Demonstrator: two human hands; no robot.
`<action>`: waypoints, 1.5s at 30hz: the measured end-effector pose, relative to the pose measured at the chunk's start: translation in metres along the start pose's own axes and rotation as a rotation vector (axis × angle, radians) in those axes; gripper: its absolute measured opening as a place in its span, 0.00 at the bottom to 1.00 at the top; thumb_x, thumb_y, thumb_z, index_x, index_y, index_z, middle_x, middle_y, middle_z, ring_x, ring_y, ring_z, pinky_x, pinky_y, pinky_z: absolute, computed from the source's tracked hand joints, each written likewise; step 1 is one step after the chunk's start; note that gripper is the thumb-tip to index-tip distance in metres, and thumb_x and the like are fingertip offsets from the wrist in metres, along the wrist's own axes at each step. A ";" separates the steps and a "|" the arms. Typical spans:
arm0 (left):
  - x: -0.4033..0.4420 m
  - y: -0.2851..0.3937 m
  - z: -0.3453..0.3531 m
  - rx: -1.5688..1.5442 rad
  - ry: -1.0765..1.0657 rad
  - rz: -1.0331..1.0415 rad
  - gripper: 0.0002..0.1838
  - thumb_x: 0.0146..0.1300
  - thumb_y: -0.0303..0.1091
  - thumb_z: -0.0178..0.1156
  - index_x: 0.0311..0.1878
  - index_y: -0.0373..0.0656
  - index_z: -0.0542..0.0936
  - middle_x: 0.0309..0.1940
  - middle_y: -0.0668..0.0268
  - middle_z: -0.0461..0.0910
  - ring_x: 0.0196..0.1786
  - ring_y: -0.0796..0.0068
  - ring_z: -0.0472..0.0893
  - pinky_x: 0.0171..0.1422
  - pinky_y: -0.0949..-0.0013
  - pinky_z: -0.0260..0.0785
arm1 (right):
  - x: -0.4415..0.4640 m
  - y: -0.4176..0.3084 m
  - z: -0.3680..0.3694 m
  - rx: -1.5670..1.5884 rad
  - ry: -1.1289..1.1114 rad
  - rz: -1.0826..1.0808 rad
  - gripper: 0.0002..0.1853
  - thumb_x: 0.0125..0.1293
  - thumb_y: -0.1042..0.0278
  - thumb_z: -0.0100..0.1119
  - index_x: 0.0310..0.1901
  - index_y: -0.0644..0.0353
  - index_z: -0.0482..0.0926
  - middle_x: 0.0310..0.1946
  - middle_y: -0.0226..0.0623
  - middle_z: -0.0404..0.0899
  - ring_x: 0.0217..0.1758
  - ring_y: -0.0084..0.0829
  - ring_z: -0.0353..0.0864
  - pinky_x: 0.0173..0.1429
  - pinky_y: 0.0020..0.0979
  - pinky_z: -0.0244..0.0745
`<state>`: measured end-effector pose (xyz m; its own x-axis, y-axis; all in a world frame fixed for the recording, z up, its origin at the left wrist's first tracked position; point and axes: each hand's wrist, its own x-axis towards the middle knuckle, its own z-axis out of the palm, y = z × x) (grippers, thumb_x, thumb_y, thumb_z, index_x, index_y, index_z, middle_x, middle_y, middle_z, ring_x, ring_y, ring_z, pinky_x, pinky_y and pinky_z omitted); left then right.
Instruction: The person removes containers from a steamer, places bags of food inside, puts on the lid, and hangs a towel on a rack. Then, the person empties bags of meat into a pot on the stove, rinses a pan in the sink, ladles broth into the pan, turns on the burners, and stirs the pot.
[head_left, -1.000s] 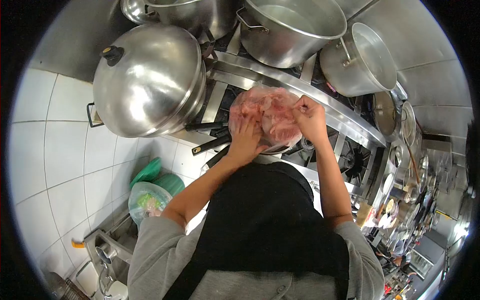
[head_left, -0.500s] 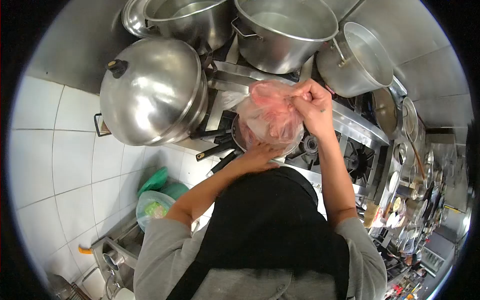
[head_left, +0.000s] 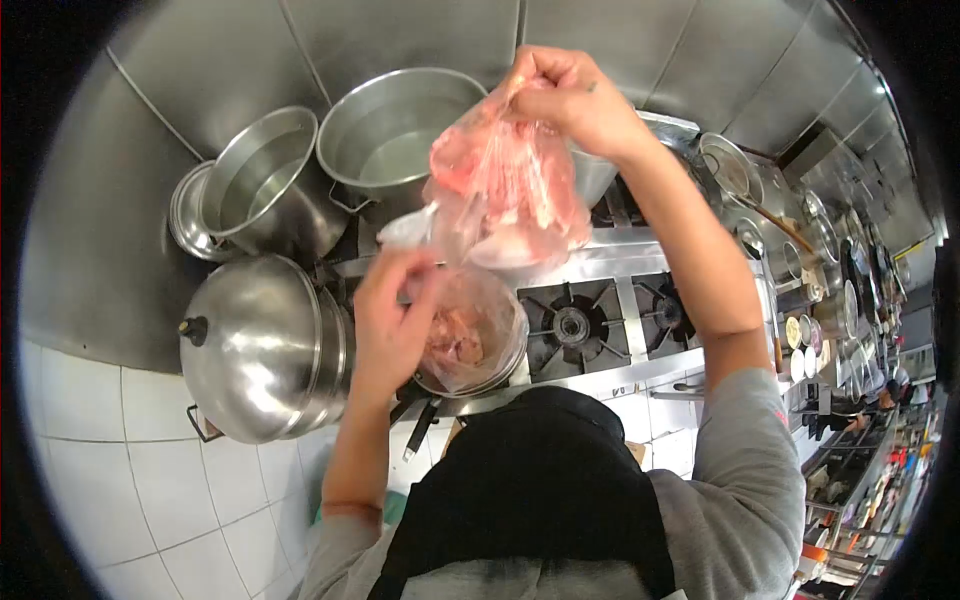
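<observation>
Over the stove (head_left: pixel 610 262), the right hand (head_left: pixel 575 100) has a clear plastic bag (head_left: pixel 515 190) of raw pink meat up in the air, grip clenched around the gathered top, with the full part hanging below the fingers. You can see the meat squashed right up against the plastic.

Lower down and closer to the body there's a second clear bag (head_left: pixel 490 325) with darker, brownish-pink chunks in it, sitting in a pan (head_left: pixel 483 386) at the stove's front edge. The left hand (head_left: pixel 392 320) is right beside that one, fingers curled, but it's pretty blurry, so honestly can't tell whether its grip has any plastic or is just loose.

Around all that: a big domed steel lid (head_left: pixel 250 340) on the left, a deep pot (head_left: pixel 345 125) of liquid behind, another tall pot (head_left: pixel 300 220) next to it, and a bare gas burner (head_left: pixel 571 325) just right of the pan. Black apron (head_left: pixel 530 490) on the person, grey sleeves.
</observation>
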<state>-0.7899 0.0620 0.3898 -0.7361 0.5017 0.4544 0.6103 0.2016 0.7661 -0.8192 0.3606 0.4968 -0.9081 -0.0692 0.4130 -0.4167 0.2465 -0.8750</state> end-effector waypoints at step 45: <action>0.374 -0.053 0.296 -0.036 0.069 -0.106 0.24 0.72 0.46 0.62 0.26 0.34 0.80 0.19 0.65 0.77 0.24 0.77 0.72 0.30 0.65 0.65 | 0.005 0.204 -0.205 -0.545 0.258 0.096 0.12 0.54 0.62 0.70 0.31 0.63 0.83 0.28 0.43 0.85 0.32 0.40 0.85 0.42 0.37 0.79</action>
<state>-1.0107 0.4876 0.3843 -0.8149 0.4196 0.3998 0.5185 0.2196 0.8264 -0.9004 0.6083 0.3719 -0.8729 0.1970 0.4463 -0.1908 0.7042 -0.6839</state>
